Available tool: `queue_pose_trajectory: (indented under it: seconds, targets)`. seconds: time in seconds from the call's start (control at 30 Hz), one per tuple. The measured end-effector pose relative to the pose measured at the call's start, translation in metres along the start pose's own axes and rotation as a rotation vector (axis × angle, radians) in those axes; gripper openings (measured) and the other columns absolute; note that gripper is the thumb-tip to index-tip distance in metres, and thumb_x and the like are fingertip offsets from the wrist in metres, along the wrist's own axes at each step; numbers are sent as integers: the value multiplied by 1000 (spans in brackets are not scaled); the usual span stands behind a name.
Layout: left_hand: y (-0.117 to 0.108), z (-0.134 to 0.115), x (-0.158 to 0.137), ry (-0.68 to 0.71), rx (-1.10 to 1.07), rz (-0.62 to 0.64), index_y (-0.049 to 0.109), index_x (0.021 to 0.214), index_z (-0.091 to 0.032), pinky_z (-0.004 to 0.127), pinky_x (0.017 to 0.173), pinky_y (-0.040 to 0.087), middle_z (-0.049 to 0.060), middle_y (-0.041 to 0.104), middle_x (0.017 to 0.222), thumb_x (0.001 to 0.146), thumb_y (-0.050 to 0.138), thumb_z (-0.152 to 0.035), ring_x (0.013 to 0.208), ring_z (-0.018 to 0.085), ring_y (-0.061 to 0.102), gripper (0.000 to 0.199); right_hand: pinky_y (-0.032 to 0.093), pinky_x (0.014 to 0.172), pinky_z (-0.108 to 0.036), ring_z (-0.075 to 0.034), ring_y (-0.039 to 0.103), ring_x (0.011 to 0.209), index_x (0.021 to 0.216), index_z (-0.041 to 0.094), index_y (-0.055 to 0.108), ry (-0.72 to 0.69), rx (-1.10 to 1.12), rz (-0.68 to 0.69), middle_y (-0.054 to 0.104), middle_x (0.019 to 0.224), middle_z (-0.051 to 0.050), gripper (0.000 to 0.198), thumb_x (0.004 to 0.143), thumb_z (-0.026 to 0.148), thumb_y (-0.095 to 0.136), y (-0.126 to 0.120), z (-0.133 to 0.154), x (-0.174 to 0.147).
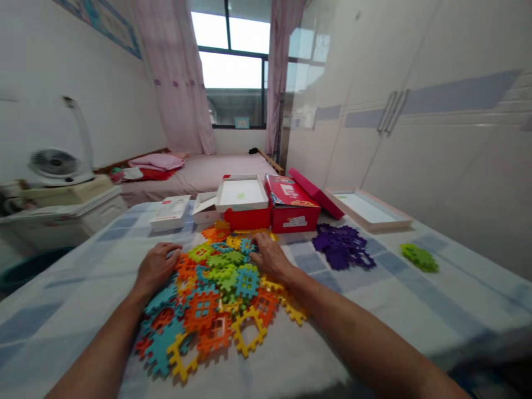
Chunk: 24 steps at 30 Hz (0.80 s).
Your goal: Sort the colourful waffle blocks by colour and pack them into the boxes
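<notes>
A heap of plastic interlocking building pieces point(224, 277) in orange, yellow, green and blue lies between my hands, many with notched edges and window-like cutouts. My left hand point(160, 266) rests against the heap's left side, fingers loosely bent and apart from the thumb, beside orange pieces. At the heap's upper right, my right hand point(270, 256) reaches in with fingers apart, its tips near a blue windowed piece point(247, 246). I see no piece lifted in either hand. Closer to me, an orange window piece point(201, 311) and a yellow frame piece point(249, 331) lie on top.
Purple pieces point(343, 246) and a small green stack point(419, 257) lie to the right on the checked tablecloth point(394, 299). Behind the heap stand a red box point(293, 208), a leaning red lid point(316, 194), an open white tray point(243, 193), a white box point(170, 213) and a shallow tray point(369, 209).
</notes>
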<state>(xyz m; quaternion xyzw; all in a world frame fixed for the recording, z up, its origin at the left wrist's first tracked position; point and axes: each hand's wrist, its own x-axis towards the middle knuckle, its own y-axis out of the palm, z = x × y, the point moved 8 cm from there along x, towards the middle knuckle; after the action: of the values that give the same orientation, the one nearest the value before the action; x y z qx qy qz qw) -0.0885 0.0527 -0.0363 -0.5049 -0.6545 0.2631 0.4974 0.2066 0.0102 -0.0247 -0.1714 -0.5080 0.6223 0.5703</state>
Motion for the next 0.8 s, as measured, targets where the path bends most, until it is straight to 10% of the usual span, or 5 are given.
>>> queue_pose_trajectory:
  seconds: [0.6, 0.8]
  targets:
    - [0, -4, 1, -15, 80, -22, 73, 94, -16, 32, 93, 46, 10, 67, 104, 80, 39, -33, 99, 22, 61, 40, 44, 87, -32, -21, 57, 98, 117, 15, 60, -96, -153, 123, 60, 111, -12, 37, 81, 14, 52, 1, 0, 0]
    - [3, -2, 1, -8, 63, -35, 73, 96, -16, 32, 92, 46, 10, 66, 103, 82, 41, -32, 98, 22, 60, 38, 45, 80, -27, -15, 58, 85, 105, 16, 64, -145, 144, 256, 62, 105, -7, 26, 85, 31, 57, -30, 31, -8]
